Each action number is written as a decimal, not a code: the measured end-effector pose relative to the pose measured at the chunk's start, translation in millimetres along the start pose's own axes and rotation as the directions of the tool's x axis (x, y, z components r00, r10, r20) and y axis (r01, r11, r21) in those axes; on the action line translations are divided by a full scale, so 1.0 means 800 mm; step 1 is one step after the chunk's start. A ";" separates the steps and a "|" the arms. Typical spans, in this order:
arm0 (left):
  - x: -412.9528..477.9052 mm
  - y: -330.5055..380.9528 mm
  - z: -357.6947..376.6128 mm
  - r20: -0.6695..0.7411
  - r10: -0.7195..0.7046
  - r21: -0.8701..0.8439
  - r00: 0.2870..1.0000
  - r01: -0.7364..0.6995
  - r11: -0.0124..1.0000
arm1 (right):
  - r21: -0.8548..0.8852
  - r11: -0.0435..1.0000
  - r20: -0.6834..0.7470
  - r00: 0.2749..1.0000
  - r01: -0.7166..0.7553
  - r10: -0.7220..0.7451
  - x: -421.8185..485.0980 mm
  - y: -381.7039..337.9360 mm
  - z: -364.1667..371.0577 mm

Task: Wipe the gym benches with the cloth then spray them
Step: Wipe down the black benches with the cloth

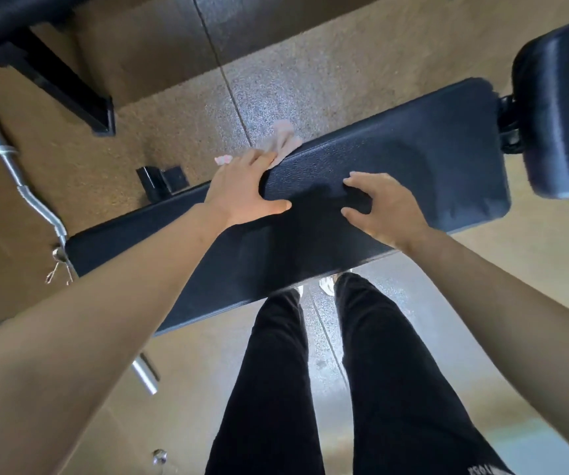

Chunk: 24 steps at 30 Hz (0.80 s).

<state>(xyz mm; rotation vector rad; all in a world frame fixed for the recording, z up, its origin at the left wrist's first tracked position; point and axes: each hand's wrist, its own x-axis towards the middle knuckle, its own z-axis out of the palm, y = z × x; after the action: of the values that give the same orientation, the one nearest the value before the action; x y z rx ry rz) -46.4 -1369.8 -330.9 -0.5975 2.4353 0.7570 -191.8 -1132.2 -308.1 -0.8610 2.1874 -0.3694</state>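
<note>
A person leans over a black padded gym bench [396,173], the left hand [242,190] pressing a pale pink cloth [283,142] at the pad's far edge. Most of the cloth is hidden under the palm and fingers [259,159], which curl over the edge; only a crumpled end shows, blurred. The right hand [382,207] rests on the pad, its fingers spread and holding nothing. The bench's long axis runs from lower left to upper right, toward a second pad [564,108] cut off by the frame.
</note>
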 end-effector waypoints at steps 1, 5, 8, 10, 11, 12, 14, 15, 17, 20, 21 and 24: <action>0.006 0.007 0.000 0.003 0.010 0.001 1.000 -0.010 1.000 | 0.002 0.999 -0.040 0.999 -0.032 0.032 -0.002 0.009 -0.007; 0.034 0.043 -0.001 0.019 0.047 0.035 0.999 -0.047 0.998 | 0.018 0.982 -0.154 0.970 -0.186 0.187 -0.012 0.051 -0.026; 0.059 0.071 -0.001 0.058 0.067 0.047 0.996 -0.070 0.996 | -0.032 0.936 -0.225 0.914 -0.352 0.336 -0.025 0.091 -0.028; 0.075 0.089 -0.003 0.080 0.078 0.047 0.994 -0.082 0.996 | -0.010 0.891 -0.262 0.861 -0.454 0.436 -0.035 0.116 -0.028; 0.082 0.098 -0.003 0.092 0.083 0.044 0.992 -0.087 0.995 | 0.006 0.870 -0.271 0.837 -0.493 0.476 -0.040 0.127 -0.029; 0.089 0.109 -0.004 0.101 0.086 0.042 0.991 -0.091 0.995 | 0.018 0.854 -0.273 0.819 -0.520 0.504 -0.045 0.137 -0.029; 0.102 0.132 -0.005 0.114 0.094 0.031 0.989 -0.098 0.995 | 0.025 0.851 -0.262 0.818 -0.524 0.512 -0.055 0.153 -0.025; 0.108 0.144 -0.005 0.116 0.100 0.023 0.988 -0.103 0.994 | 0.019 0.860 -0.249 0.831 -0.509 0.497 -0.059 0.158 -0.023; 0.121 0.166 -0.006 0.116 0.111 0.016 0.987 -0.114 0.993 | -0.005 0.875 -0.223 0.854 -0.484 0.471 -0.063 0.165 -0.020; 0.142 0.198 -0.006 0.117 0.120 0.000 0.986 -0.121 0.993 | -0.046 0.886 -0.218 0.870 -0.462 0.443 -0.068 0.170 -0.016; 0.149 0.208 -0.006 0.121 0.122 -0.006 0.985 -0.122 0.993 | -0.052 0.889 -0.226 0.873 -0.455 0.433 -0.069 0.171 -0.014; 0.169 0.236 -0.003 0.121 0.136 -0.023 0.983 -0.134 0.991 | -0.067 0.903 -0.262 0.880 -0.425 0.395 -0.072 0.177 -0.008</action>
<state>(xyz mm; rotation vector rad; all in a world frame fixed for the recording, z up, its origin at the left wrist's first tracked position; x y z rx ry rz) -253.3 -1264.6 -335.0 -0.3822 2.3768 0.8420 -233.6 -989.4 -342.6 -0.4032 2.5688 -0.1332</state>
